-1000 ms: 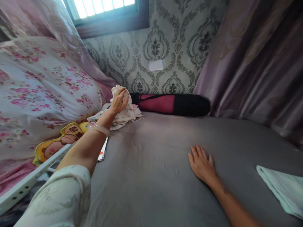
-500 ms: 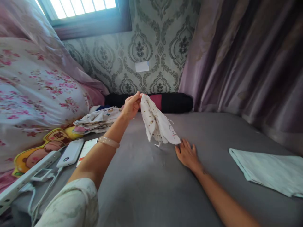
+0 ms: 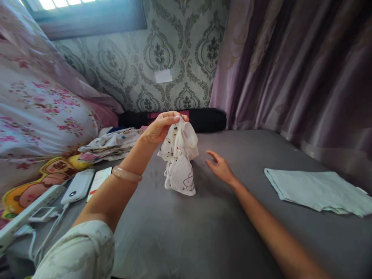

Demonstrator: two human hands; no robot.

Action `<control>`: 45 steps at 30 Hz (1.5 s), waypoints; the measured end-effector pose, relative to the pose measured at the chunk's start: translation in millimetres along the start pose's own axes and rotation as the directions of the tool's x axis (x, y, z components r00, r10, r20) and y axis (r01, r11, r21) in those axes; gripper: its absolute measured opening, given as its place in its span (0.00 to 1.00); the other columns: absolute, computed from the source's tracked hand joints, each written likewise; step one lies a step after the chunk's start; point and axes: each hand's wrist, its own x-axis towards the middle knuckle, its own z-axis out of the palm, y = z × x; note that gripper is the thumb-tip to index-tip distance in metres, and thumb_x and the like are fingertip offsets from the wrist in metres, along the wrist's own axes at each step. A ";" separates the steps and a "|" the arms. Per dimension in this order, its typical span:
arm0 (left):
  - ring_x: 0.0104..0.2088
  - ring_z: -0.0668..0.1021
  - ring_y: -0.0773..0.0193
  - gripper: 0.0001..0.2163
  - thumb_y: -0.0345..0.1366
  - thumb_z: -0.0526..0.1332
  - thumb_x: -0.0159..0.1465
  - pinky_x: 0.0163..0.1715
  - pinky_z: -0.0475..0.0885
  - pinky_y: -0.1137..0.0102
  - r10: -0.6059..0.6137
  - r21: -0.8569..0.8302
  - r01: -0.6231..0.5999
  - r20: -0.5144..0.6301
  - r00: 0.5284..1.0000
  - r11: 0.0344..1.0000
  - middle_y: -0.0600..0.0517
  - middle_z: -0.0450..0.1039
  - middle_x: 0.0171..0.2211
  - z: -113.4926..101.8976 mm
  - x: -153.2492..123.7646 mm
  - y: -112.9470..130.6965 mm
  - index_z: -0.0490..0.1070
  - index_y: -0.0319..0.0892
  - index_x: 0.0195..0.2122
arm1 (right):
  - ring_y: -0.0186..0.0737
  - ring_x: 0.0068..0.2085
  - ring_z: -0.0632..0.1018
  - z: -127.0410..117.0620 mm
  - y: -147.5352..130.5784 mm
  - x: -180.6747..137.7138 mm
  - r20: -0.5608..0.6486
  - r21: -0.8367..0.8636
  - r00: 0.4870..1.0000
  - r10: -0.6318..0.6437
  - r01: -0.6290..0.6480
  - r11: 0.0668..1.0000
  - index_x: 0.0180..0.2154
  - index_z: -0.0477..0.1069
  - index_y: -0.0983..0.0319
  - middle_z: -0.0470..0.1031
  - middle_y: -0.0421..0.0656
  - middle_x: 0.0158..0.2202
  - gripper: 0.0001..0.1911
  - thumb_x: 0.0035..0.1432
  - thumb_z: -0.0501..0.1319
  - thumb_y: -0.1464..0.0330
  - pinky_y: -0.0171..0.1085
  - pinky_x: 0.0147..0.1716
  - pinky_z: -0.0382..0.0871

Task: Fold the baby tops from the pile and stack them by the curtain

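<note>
A wide bed (image 3: 221, 232) is covered with a grey cloth sheet. A long, round black and dark pink bag (image 3: 207, 119) is laid at its far edge. On the right, a pale green folded cloth (image 3: 314, 190) is put down flat. On the left, white printed clothes (image 3: 116, 141) are heaped in a messy pile. Nearer, a flat, white-faced phone (image 3: 100, 180), a white plastic power bank (image 3: 77, 186) and a long white plug strip (image 3: 35, 209) are set.
</note>
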 end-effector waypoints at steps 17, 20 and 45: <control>0.34 0.80 0.59 0.09 0.40 0.67 0.55 0.31 0.76 0.64 0.062 0.143 -0.046 -0.104 0.993 0.989 0.49 0.77 0.37 -29.6 -46.5 17.7 0.73 0.41 0.31 | 0.38 0.43 0.76 21.7 -54.8 30.0 0.014 0.293 0.996 -0.085 0.078 0.953 0.39 0.69 0.60 0.76 0.43 0.40 0.17 0.49 0.65 0.59 0.40 0.47 0.66; 0.30 0.79 0.62 0.10 0.40 0.69 0.54 0.28 0.75 0.67 0.032 0.101 -0.023 -0.086 0.996 0.995 0.50 0.77 0.33 -28.0 -51.2 22.0 0.72 0.42 0.31 | 0.37 0.42 0.75 45.0 -63.7 36.4 0.053 0.312 0.993 -0.103 0.082 0.947 0.40 0.69 0.60 0.76 0.41 0.39 0.19 0.48 0.66 0.57 0.39 0.45 0.66; 0.23 0.70 0.71 0.12 0.43 0.70 0.52 0.21 0.63 0.76 -0.152 0.264 0.142 0.017 0.988 0.954 0.55 0.70 0.24 -17.2 -67.3 -31.1 0.73 0.41 0.30 | 0.35 0.27 0.74 -112.2 -107.8 32.0 0.398 0.147 0.916 0.047 -0.114 0.983 0.36 0.76 0.60 0.76 0.41 0.28 0.20 0.54 0.62 0.50 0.33 0.23 0.66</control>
